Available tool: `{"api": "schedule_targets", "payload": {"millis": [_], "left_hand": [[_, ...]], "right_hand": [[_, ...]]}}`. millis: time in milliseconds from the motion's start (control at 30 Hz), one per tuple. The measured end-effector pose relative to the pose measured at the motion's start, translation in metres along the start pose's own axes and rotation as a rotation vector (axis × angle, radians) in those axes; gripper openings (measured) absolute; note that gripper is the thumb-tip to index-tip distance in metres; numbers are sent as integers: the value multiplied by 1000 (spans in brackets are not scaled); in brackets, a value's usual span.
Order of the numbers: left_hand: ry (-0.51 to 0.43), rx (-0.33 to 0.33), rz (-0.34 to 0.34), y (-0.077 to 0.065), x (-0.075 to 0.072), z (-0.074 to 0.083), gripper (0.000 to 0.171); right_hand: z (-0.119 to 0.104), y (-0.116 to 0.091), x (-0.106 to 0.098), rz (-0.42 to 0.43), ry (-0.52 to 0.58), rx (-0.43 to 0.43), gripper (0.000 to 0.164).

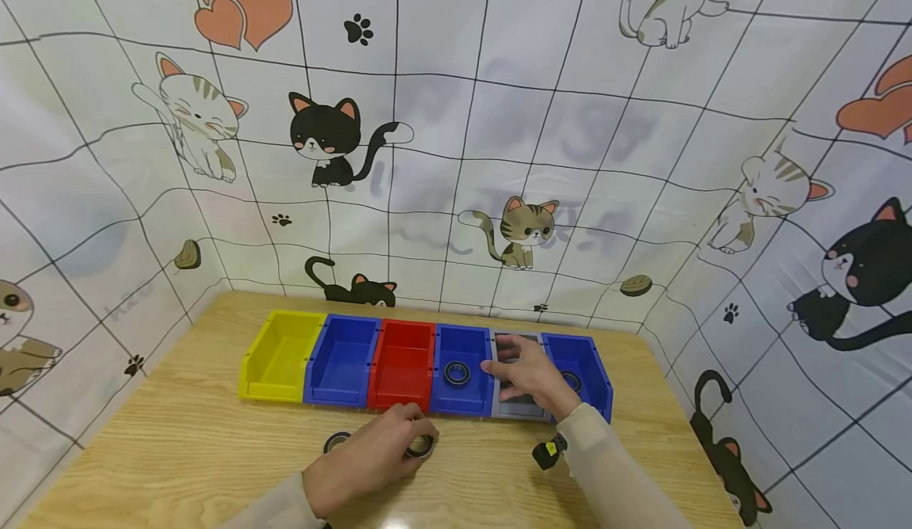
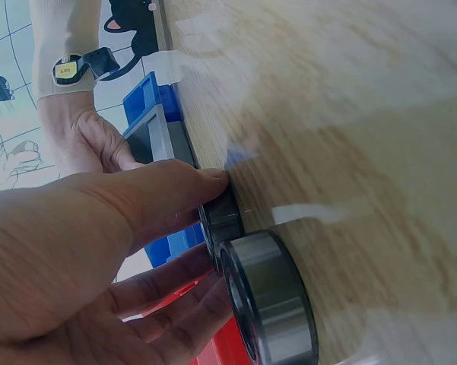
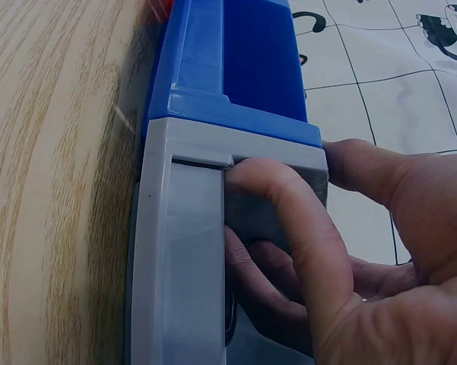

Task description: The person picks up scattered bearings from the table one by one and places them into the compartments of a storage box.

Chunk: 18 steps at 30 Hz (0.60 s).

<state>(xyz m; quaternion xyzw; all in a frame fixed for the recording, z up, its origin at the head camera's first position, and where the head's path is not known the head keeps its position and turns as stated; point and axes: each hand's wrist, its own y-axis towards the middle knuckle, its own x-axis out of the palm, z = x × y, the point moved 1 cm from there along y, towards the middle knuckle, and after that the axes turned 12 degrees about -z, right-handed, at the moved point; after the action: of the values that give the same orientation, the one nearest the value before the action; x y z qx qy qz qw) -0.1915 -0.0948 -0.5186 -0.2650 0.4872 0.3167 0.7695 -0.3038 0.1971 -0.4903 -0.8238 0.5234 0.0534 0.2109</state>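
My left hand (image 1: 381,450) is low over the table and pinches a ball bearing (image 1: 422,447) between thumb and fingers. In the left wrist view the thumb lies on that bearing's edge. Beside it, nearer the camera, is a second bearing (image 2: 270,296); from the head its dark ring (image 1: 335,439) peeks out behind the left hand. My right hand (image 1: 530,371) reaches into the grey bin (image 1: 509,412) with loosely bent, spread fingers. Low in that bin a dark curved edge (image 3: 230,315) shows, mostly hidden by the bin wall.
Left of the grey bin stand a blue bin (image 1: 463,404) with a bearing (image 1: 457,373), a red bin (image 1: 402,355), another blue bin (image 1: 344,363) and a yellow bin (image 1: 281,355). On its right, a blue bin (image 1: 580,347) holds a partly covered bearing (image 1: 571,380). A cat-patterned sheet (image 1: 442,133) rises behind.
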Motion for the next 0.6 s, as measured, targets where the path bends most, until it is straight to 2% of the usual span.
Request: {"api": "schedule_targets", "payload": {"millis": [467, 600], "left_hand": [[-28, -19, -15, -1, -4, 3, 33], [-36, -12, 2, -2, -4, 2, 32]], "right_hand": [[0, 0, 0, 5, 3, 3, 77], [0, 0, 0, 3, 2, -2, 77]]}}
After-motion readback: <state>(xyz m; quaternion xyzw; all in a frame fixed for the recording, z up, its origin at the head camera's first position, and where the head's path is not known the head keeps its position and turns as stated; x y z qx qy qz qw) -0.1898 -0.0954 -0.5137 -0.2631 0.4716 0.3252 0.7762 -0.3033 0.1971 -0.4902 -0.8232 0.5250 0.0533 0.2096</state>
